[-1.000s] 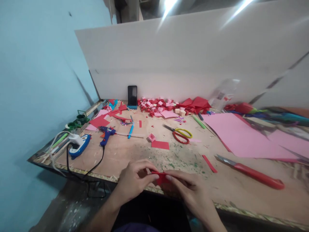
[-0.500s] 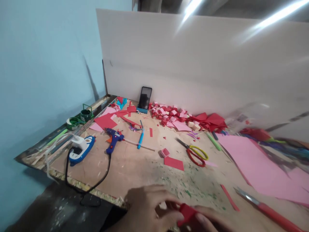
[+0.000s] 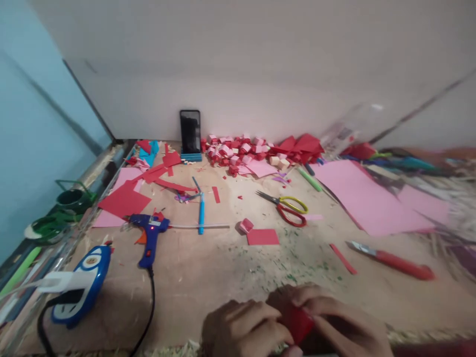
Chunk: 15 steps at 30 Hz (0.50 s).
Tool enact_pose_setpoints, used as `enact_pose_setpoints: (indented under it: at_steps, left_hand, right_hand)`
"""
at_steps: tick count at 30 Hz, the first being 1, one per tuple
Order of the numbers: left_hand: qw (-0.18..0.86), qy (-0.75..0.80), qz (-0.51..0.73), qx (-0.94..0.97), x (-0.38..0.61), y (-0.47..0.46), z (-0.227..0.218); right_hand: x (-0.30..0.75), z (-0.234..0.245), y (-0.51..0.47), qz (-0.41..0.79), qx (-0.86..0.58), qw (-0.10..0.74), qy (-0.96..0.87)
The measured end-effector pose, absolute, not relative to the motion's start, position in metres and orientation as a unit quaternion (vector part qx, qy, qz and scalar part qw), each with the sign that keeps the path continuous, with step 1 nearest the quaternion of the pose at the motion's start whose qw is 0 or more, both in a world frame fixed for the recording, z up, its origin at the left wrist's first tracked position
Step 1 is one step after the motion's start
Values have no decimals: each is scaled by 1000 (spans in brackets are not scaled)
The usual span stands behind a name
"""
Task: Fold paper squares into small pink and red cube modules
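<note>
Close to the table's front edge, my left hand (image 3: 243, 327) and my right hand (image 3: 336, 315) come together around a small piece of folded red paper (image 3: 301, 327). Fingers of both hands are closed on it; part of the paper is hidden behind them, and its exact shape is blurred. Beyond my hands lie a flat red paper rectangle (image 3: 263, 237) and a small pink paper cube (image 3: 246, 226) touching its corner. Scissors (image 3: 284, 207) with one yellow and one red handle rest farther back. To the right is a red-handled knife (image 3: 397, 263) beside a thin red strip (image 3: 342, 258).
A blue glue gun (image 3: 150, 233) with its cord lies at left, near a blue-and-white power strip (image 3: 84, 282). A phone (image 3: 191, 131) stands against the white board, beside a heap of red and pink paper cubes (image 3: 238, 151). Pink sheets (image 3: 364, 196) cover the right side.
The camera view has turned right and downward. Both hands still grip the red paper, and my right hand now shows more fully, its fingers over the top.
</note>
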<state>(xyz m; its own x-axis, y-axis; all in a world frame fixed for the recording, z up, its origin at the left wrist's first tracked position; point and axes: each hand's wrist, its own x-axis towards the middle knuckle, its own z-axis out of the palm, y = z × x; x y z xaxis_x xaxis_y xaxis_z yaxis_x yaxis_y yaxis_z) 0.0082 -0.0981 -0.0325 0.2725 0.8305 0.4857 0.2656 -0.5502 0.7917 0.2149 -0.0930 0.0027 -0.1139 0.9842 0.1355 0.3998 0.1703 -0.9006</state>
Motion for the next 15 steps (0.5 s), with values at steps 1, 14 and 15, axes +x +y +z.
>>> enact_pose_setpoints:
  at_steps: [1,14,15]
  left_hand:
    - [318,365,455,747,4,-99,-29]
    - [433,459,390,670,-4,-112,-31]
    - [442,470,395,654,-2,-112,-31]
  right_hand:
    - [213,3,-93,383,-504,399,-664]
    - [218,-10,-95,461,-383,336,-727]
    - [217,-9,-94,467,-375,334,-727]
